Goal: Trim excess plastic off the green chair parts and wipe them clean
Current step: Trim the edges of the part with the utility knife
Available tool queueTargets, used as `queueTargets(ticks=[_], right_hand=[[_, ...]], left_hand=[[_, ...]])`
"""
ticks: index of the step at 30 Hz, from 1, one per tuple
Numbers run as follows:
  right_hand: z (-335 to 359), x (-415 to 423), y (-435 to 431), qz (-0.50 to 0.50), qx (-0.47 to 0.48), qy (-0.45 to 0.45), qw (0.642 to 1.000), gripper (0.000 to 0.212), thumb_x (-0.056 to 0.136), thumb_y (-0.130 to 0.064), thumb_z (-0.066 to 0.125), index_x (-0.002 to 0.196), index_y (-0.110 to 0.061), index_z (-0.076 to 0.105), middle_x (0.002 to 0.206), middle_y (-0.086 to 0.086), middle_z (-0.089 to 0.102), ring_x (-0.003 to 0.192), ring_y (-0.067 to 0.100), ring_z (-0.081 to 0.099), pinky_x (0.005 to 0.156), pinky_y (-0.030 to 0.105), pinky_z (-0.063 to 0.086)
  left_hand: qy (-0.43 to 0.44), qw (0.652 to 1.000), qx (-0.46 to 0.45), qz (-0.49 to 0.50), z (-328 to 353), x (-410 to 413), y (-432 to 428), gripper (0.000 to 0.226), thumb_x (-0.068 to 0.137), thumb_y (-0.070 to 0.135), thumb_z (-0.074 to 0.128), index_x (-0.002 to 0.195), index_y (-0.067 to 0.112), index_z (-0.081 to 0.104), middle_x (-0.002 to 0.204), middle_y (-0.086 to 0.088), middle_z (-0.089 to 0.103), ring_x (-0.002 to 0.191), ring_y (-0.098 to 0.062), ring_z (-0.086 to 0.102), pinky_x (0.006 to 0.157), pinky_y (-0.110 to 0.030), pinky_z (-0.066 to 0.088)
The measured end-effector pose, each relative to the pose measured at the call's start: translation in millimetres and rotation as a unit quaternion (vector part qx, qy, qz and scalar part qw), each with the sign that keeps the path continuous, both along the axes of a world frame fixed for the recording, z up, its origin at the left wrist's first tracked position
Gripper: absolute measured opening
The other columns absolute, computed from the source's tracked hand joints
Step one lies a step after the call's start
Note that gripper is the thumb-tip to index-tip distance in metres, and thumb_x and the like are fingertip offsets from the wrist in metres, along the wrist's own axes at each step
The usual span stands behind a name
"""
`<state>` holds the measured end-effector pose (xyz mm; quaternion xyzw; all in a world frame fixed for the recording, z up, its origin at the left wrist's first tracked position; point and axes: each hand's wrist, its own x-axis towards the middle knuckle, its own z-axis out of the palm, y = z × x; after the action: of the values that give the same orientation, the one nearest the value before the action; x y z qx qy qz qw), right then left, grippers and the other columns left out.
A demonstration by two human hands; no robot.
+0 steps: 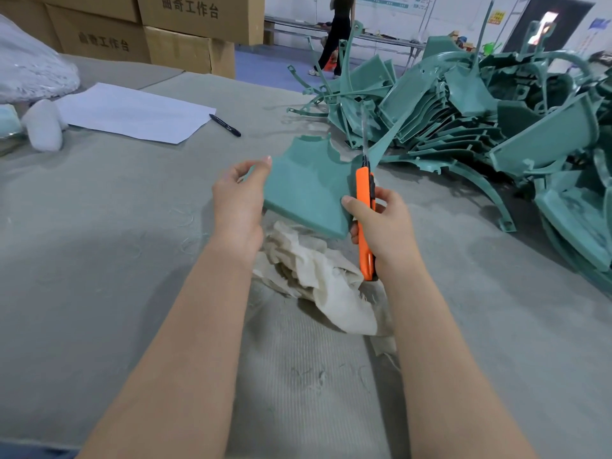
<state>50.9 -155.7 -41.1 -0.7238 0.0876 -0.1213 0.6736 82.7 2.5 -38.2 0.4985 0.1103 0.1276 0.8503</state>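
- While both hands hang above the grey table [99, 243], I see the left hand [236, 207] pinching the near-left edge of a green chair panel [304, 187], thumb on top and fingers curled underneath.
- The panel is in the air between the two hands, tilted, its smooth face toward me and its notched end pointing away.
- The right hand [381, 226] has its fingers wrapped round an orange utility knife [364, 207], and its thumb lies on the panel's right corner.
- The knife stands almost upright, right against the panel's right edge, with the blade [364, 134] slid out and pointing away from me.
- I cannot tell whether the blade is actually touching the plastic.
- Below the hands, a crumpled off-white rag [318, 273] lies on the table, partly under the panel.
- Beyond the right hand and off to its right there is a big pile of green chair parts [480, 111], panels and curved ribs stacked loosely together.
- Out past the left hand I see a sheet of paper [132, 111] with a dark pen [225, 125] just beside its right corner.
- Farther out on that side, cardboard boxes [178, 28] are stacked behind the table, and a filled clear plastic bag [29, 61] sits at the far left.
- A person [337, 34] in dark clothes stands on the floor well beyond the pile.
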Motion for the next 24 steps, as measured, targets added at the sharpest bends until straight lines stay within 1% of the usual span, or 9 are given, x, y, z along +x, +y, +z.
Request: queueTargets(ticks=[2,3,6,8,13,18,20,22,24], right_hand=[[3,-1,4,-0.017,0.027,-0.026,0.999,0.035,0.09,-0.014,0.066,0.113,-0.017,0.041,0.066,0.001,0.055,0.04,0.004,0.048,0.044,0.019,0.045],[4,-1,6,-0.022,0.039,-0.037,0.998,0.034,0.09,-0.014,0.066,0.112,-0.017,0.041,0.066,0.001,0.055,0.041,0.004,0.048,0.044,0.019,0.045],[4,-2,13,-0.02,0.039,-0.061,0.997,0.034,0.09,-0.016,0.066,0.114,-0.018,0.041,0.071,0.002,0.057,0.045,0.005,0.051,0.048,0.022,0.046],[4,-2,14,-0.016,0.036,-0.065,0.997,0.034,0.09,-0.018,0.066,0.113,-0.018,0.041,0.073,0.002,0.057,0.048,0.007,0.052,0.05,0.024,0.046],[3,-1,13,-0.016,0.015,-0.066,0.998,0.03,0.09,-0.018,0.066,0.109,-0.024,0.043,0.07,-0.001,0.056,0.046,0.009,0.05,0.049,0.025,0.044],[1,-1,6,-0.055,-0.055,-0.075,0.994,0.028,0.091,-0.024,0.062,0.112,-0.027,0.043,0.084,0.004,0.064,0.047,0.006,0.051,0.047,0.019,0.045],[2,0,1,-0.083,-0.086,-0.076,0.99,0.024,0.093,-0.029,0.059,0.111,-0.027,0.043,0.091,0.004,0.067,0.053,0.008,0.056,0.053,0.025,0.05],[2,1,-3,-0.103,-0.121,-0.073,0.985,0.022,0.093,-0.032,0.057,0.109,-0.028,0.042,0.096,0.004,0.067,0.07,0.019,0.063,0.07,0.04,0.056],[2,0,-5,-0.109,-0.147,-0.068,0.981,0.022,0.093,-0.033,0.056,0.108,-0.029,0.041,0.094,0.002,0.067,0.079,0.025,0.064,0.079,0.048,0.055]], left_hand=[[-0.027,0.99,-0.124,-0.06,5,-2,-4,0.018,0.092,0.015,0.063,0.107,0.005,0.062,0.099,-0.011,0.069,0.085,-0.017,0.067,0.077,-0.029,0.056],[-0.041,0.983,-0.154,-0.095,6,-4,-8,0.026,0.092,0.016,0.062,0.115,0.004,0.06,0.107,-0.011,0.07,0.091,-0.018,0.068,0.08,-0.029,0.057],[-0.052,0.977,-0.067,-0.196,4,-11,-21,0.027,0.091,0.015,0.063,0.117,0.011,0.061,0.113,-0.007,0.071,0.102,-0.019,0.068,0.088,-0.037,0.056],[-0.046,0.973,-0.026,-0.223,1,-13,-25,0.028,0.091,0.011,0.062,0.118,0.012,0.061,0.114,-0.006,0.071,0.103,-0.02,0.068,0.089,-0.038,0.056],[-0.029,0.975,-0.045,-0.214,-1,-10,-20,0.031,0.09,0.006,0.061,0.121,0.008,0.06,0.112,-0.007,0.071,0.1,-0.02,0.069,0.08,-0.034,0.057],[-0.03,0.981,-0.04,-0.185,-1,-8,-17,0.028,0.089,0.005,0.061,0.117,0.013,0.061,0.109,-0.004,0.072,0.098,-0.018,0.07,0.076,-0.032,0.058],[-0.027,0.984,-0.049,-0.171,-1,-8,-15,0.024,0.089,0.005,0.062,0.111,0.015,0.063,0.102,-0.001,0.074,0.092,-0.015,0.071,0.072,-0.03,0.058],[-0.025,0.986,-0.056,-0.156,1,-7,-12,0.019,0.089,0.006,0.062,0.105,0.016,0.064,0.095,0.002,0.075,0.087,-0.013,0.072,0.07,-0.029,0.058],[-0.022,0.989,-0.057,-0.132,2,-6,-9,0.018,0.089,0.007,0.064,0.105,0.016,0.064,0.093,0.002,0.075,0.086,-0.013,0.072,0.071,-0.03,0.057]])
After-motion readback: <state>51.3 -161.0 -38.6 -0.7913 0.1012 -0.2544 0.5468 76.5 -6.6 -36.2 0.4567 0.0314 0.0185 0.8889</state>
